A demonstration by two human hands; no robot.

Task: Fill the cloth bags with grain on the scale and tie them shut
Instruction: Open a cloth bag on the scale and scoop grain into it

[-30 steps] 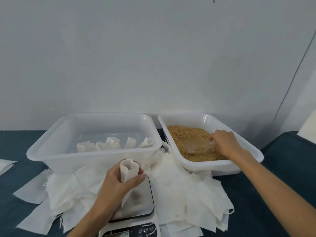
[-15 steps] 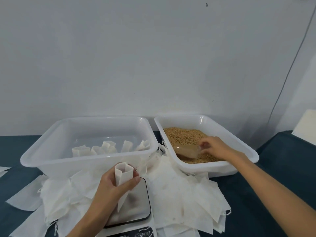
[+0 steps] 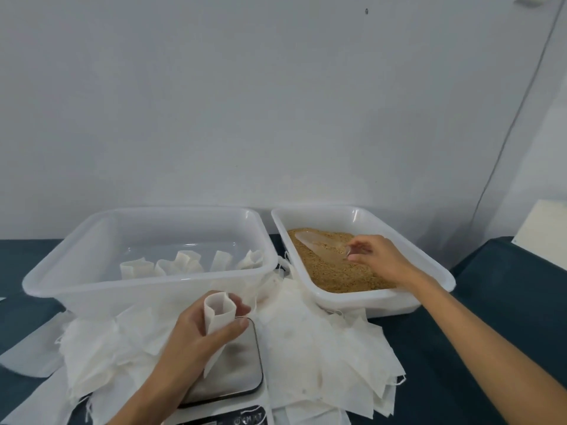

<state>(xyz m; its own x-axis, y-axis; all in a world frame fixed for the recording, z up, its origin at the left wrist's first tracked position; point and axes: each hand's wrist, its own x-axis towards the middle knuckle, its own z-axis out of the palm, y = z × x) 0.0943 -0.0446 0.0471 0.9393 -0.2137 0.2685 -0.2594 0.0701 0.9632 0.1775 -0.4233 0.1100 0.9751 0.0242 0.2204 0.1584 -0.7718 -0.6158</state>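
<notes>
While the left hand curls its fingers and thumb round an empty white cloth bag, holding it upright with its mouth open above the steel platform of the kitchen scale, the right hand reaches out over the right-hand tub and pinches the handle of a clear plastic scoop. That scoop lies tilted on the brown grain, its bowl pointing to the far left corner of the tub. Both forearms come in from the near edge, the right one stretched long and diagonal. A second, translucent tub sits to the left, touching or just beside the grain tub, with several filled bags standing along its near wall. Loose flat cloth bags lie heaped round the scale and under the tubs' near edges, on a dark teal table covering. Behind stands a plain pale wall, with a thin dark cable running slantwise down its right side.
</notes>
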